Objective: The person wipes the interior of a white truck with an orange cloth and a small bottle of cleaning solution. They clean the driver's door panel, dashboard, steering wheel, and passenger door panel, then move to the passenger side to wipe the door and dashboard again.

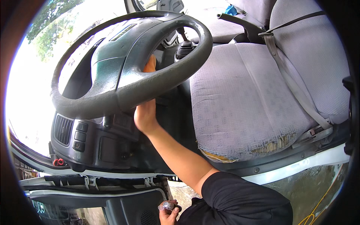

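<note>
My right hand [146, 115] reaches behind and below the dark steering wheel [157, 81] of a vehicle. Part of that hand shows through the gap between the wheel's rim and hub. Its fingertips are hidden by the wheel, so what it touches cannot be seen. Near the bottom edge, my left hand [168, 215] holds a small clear, rounded item [168, 205] with a dark end between thumb and fingers, beside the open door's inner panel [129, 209]. The black sleeve of the reaching arm fills the lower right.
A worn grey cloth seat [236, 98] with a torn edge lies right of the wheel. Beyond are a gear lever boot [184, 50] and a handbrake lever [239, 22]. Red-handled scissors or a similar tool [58, 162] rest at the dashboard's lower corner. A yellow cable [310, 216] lies outside.
</note>
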`<act>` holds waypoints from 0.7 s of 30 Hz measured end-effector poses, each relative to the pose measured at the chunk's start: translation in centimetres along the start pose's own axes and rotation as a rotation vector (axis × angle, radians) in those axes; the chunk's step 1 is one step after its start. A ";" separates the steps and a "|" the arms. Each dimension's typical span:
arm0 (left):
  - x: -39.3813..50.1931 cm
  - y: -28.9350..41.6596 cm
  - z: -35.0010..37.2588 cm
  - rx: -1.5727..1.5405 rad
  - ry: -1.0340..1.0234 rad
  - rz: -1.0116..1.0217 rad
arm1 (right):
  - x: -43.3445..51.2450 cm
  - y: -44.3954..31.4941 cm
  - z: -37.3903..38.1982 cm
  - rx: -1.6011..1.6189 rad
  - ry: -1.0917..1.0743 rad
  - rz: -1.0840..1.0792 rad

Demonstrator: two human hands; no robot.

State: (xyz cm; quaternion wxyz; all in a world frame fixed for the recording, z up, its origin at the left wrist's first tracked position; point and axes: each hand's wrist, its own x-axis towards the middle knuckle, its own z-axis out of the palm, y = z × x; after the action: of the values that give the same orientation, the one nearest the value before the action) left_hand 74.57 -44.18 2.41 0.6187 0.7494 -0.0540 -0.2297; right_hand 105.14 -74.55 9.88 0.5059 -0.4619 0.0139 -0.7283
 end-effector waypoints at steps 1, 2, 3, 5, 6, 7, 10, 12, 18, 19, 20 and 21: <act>0.4 0.3 -0.3 0.009 -0.013 -0.004 | -1.0 -0.7 0.1 0.047 -0.039 0.074; 0.9 0.5 -0.6 0.041 -0.026 -0.005 | -2.1 -1.0 0.0 -0.006 -0.031 0.029; 1.0 0.7 -1.2 0.075 -0.038 -0.018 | -3.3 -1.2 -0.2 -0.073 -0.187 0.288; 1.4 0.8 -1.9 0.115 -0.071 -0.003 | -5.7 -0.7 -0.7 -0.092 -0.221 0.723; 1.7 0.8 -2.4 0.124 -0.092 0.030 | -6.9 -0.2 -0.9 -0.067 -0.193 0.820; 2.2 0.7 -2.8 0.128 -0.113 0.070 | -7.6 0.6 -1.1 -0.010 -0.195 0.950; 2.4 0.5 -4.7 0.119 -0.097 0.059 | -9.2 2.5 -1.1 0.114 -0.221 0.718; 2.3 0.2 -6.2 0.079 -0.069 0.041 | -9.7 3.1 -1.2 -0.105 -0.302 0.521; 3.6 -2.9 -10.2 0.032 -0.079 0.166 | -8.2 2.5 -6.5 -0.337 -0.508 0.430; 3.9 -3.8 -10.3 0.036 -0.055 0.257 | -7.5 2.6 -8.4 -0.413 -0.574 0.495; 3.7 -4.5 -10.7 -0.050 -0.028 0.002 | -6.4 2.7 -10.4 -0.547 -0.576 0.412; 3.6 -5.4 -10.6 -0.093 -0.009 0.028 | -5.1 3.1 -12.3 -0.729 -0.618 0.452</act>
State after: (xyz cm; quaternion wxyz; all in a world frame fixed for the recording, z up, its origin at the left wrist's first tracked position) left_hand 81.07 -34.69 -2.38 0.6558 0.7179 -0.0563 -0.2267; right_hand 99.25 -77.75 -2.08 0.4375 -0.7865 0.2158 -0.3787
